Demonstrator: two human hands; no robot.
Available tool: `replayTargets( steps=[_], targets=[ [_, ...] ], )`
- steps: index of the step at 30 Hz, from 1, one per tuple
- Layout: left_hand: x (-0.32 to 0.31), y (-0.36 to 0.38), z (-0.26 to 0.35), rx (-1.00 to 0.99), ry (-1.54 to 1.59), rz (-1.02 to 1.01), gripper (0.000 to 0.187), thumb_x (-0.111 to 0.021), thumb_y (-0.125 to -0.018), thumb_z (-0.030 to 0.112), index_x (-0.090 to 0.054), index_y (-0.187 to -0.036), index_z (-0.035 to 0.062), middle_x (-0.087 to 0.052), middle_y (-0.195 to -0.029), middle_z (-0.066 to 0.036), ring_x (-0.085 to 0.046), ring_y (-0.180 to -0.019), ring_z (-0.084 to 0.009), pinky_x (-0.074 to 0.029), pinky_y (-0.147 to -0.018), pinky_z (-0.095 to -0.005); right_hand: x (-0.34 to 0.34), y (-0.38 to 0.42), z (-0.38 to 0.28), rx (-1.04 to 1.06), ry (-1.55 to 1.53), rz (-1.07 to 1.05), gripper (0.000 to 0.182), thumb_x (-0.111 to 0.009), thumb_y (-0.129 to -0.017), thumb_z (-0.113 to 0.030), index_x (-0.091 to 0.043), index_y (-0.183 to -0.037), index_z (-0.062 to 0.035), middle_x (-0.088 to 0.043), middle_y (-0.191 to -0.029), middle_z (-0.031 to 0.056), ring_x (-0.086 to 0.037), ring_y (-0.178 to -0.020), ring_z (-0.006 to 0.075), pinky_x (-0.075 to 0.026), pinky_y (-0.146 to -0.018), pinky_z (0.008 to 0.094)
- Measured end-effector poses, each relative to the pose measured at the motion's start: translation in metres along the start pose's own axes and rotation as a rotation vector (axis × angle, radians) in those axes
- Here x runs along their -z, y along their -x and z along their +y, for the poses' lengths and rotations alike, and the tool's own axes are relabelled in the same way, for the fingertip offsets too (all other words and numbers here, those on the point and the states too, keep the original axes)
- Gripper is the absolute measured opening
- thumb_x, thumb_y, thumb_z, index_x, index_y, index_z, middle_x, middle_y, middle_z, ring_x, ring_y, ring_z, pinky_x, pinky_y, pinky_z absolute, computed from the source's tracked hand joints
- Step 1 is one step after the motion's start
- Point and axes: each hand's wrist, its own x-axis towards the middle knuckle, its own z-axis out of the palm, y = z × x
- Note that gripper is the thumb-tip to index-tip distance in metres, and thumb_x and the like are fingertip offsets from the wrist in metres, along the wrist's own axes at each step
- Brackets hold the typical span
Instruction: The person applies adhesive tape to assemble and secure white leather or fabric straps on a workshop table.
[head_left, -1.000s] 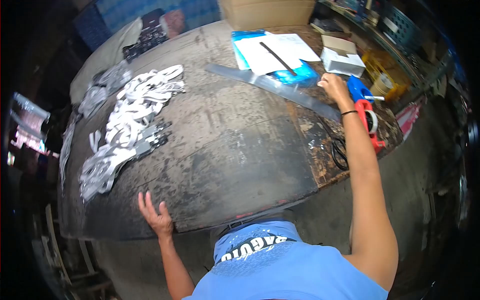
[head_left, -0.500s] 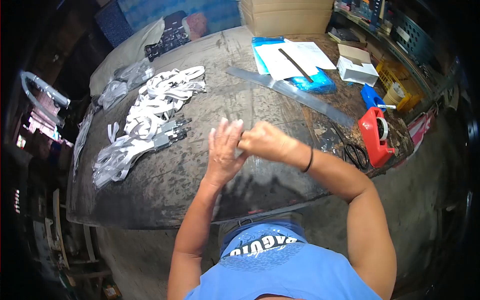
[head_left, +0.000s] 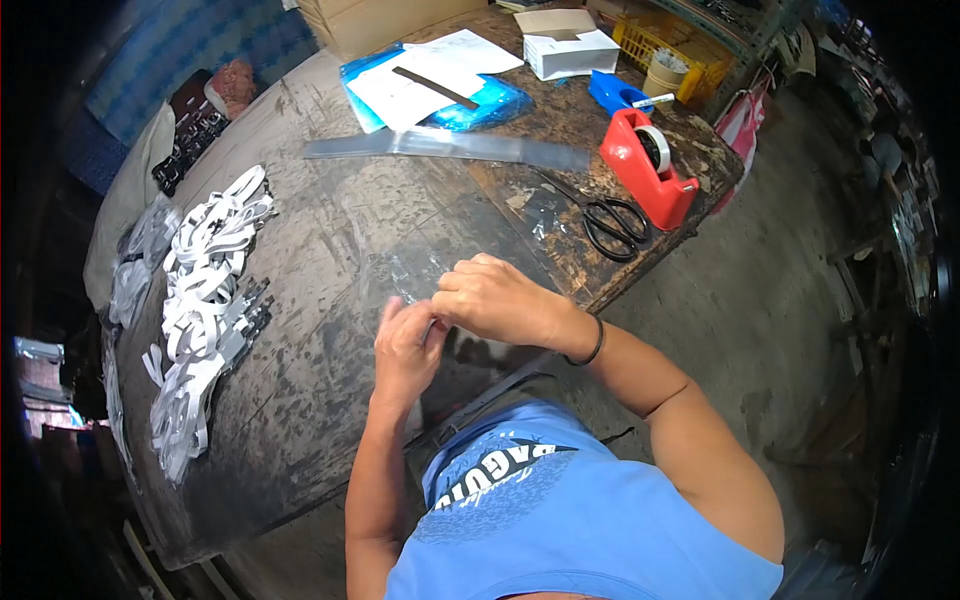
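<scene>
My left hand (head_left: 408, 345) and my right hand (head_left: 492, 300) meet over the near edge of the dark worktable (head_left: 330, 390). The right hand's fingers are curled inward, pinched close against the left thumb and fingertips. On my left hand the fingers are bent, with a fingertip or two sticking up. Shiny, clear plastic film (head_left: 408, 278) shows just beyond the fingers. What lies between the fingertips is too small to make out. Left of the hands lies a pile of white straps (head_left: 205, 270), partly in clear plastic sleeves (head_left: 185, 425).
Black-handled scissors (head_left: 615, 228) and a red tape dispenser (head_left: 650, 170) stand at the right edge. Farther back are a long clear plastic strip (head_left: 450, 147), white papers (head_left: 415, 85) on blue plastic, a small white box (head_left: 570, 50) and a blue dispenser (head_left: 615, 92).
The view has turned right, so the table things appear farther left. My left fingers, stretched out before, are now bent, and both hands appear lower, nearer the table's front edge.
</scene>
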Motion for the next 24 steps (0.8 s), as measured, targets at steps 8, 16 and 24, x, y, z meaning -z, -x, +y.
replayTargets(
  steps=[8,16,24],
  targets=[
    [-0.04,-0.026,0.002,0.422,0.94,-0.16,0.023,-0.059,-0.097,0.017,-0.064,-0.106,-0.0041,-0.07,-0.095,-0.012,-0.068,-0.085,-0.019,-0.055,-0.078,-0.0327,0.041,0.114,0.124,-0.577,0.338,0.331,0.034,-0.06,-0.081,-0.007,-0.06,-0.115,-0.0021,-0.063,-0.109,0.0212,-0.059,-0.1,0.0406,-0.046,-0.09,0.0479],
    [-0.069,-0.056,0.018,0.598,1.302,-0.26,0.029,-0.06,-0.097,0.026,-0.06,-0.11,-0.0004,-0.069,-0.095,-0.011,-0.069,-0.086,-0.0211,-0.056,-0.077,-0.036,0.03,0.139,0.146,-0.799,0.472,0.025,0.041,-0.057,-0.076,-0.003,-0.052,-0.118,-0.0009,-0.06,-0.1,0.028,-0.059,-0.096,0.0476,-0.049,-0.085,0.0539],
    [-0.084,-0.076,0.029,0.586,1.338,-0.293,0.028,-0.063,-0.096,0.027,-0.06,-0.104,0.0008,-0.067,-0.089,-0.011,-0.068,-0.077,-0.0199,-0.055,-0.067,-0.0315,0.036,0.147,0.135,-0.777,0.257,0.398,0.061,-0.068,-0.085,-0.019,-0.042,-0.139,-0.0061,-0.059,-0.098,0.0194,-0.065,-0.079,0.0325,-0.055,-0.075,0.0447]
  ],
)
